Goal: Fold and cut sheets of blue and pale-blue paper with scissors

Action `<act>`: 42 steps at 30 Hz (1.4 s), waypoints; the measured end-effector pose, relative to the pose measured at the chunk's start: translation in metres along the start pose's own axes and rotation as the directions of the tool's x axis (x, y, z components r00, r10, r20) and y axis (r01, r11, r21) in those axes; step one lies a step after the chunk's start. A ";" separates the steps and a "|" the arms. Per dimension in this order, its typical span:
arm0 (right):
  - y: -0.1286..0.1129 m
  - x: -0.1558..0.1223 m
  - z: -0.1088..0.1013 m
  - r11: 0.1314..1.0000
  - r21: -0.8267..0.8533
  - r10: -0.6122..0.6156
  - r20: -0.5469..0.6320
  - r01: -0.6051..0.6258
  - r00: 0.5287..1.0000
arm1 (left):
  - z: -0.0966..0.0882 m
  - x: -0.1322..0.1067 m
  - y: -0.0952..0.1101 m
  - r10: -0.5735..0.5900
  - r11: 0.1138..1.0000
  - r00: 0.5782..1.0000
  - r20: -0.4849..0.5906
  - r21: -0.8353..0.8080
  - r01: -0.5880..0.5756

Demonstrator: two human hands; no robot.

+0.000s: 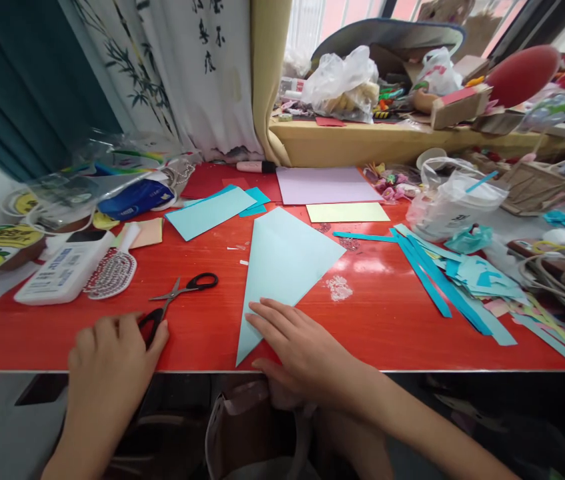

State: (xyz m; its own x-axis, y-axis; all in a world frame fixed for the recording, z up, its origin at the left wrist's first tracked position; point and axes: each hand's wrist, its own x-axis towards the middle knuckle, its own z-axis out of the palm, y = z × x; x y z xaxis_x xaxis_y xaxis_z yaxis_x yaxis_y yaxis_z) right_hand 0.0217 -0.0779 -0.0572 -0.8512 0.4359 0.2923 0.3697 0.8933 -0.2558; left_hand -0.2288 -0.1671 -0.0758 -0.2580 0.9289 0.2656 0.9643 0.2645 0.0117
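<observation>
A pair of black-handled scissors (177,292) lies on the red table with its blades spread. My left hand (112,353), at the table's front edge, has thumb and forefinger around the nearer handle loop. In front of me is a pale blue sheet of paper (282,260), folded to a kite shape with its narrow point toward me. On its lower part my right hand (302,340) rests with fingers stretched out; the thumb is lower, near the table edge.
Cut blue strips and scraps (467,287) are heaped at the right. Blue rectangles (212,212), a lilac sheet (327,185) and a pale yellow strip (347,213) lie behind. To the left are a hairbrush (112,272) and a white box (65,270). A plastic bag (447,200) stands back right.
</observation>
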 end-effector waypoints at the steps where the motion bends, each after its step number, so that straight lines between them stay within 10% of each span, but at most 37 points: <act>1: 0.003 0.004 -0.002 1.000 0.030 -0.003 0.003 0.003 1.000 | -0.001 -0.001 0.001 -0.072 0.991 0.997 -0.027 0.112 0.075; 5: 0.010 0.030 -0.006 0.986 0.162 0.034 0.003 -0.034 0.999 | 0.003 0.003 0.001 -0.125 0.952 0.992 -0.030 0.277 0.128; 13: 0.007 0.077 0.019 0.950 0.311 -0.013 0.010 0.009 1.000 | -0.026 0.017 0.031 -0.340 0.900 0.932 0.124 -0.245 0.361; 22: 0.032 0.073 -0.017 0.802 0.597 0.135 -0.184 0.001 0.974 | -0.054 0.045 0.085 -0.206 0.586 0.978 -0.026 -0.804 0.102; 32: 0.120 0.055 -0.025 0.523 0.851 0.405 -0.202 -0.045 0.892 | -0.024 0.133 0.163 0.298 0.557 0.936 -0.188 -0.762 -0.330; 39: 0.139 0.035 -0.017 0.332 0.942 0.449 -0.109 -0.052 0.887 | 0.003 0.144 0.153 0.645 0.649 0.749 -0.152 -0.407 -0.642; 42: 0.154 0.026 -0.015 0.353 0.931 0.542 -0.127 -0.088 0.831 | 0.021 0.146 0.143 0.617 0.753 0.773 -0.147 -0.176 -0.634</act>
State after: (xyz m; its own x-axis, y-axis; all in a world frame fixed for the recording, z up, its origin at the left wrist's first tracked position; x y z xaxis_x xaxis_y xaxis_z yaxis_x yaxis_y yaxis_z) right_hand 0.0616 0.0724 -0.0755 -0.4594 0.8602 0.2214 -0.1419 0.1750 -0.9743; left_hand -0.1300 0.0120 -0.0561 0.4040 0.8432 0.3547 0.9002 -0.4354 0.0100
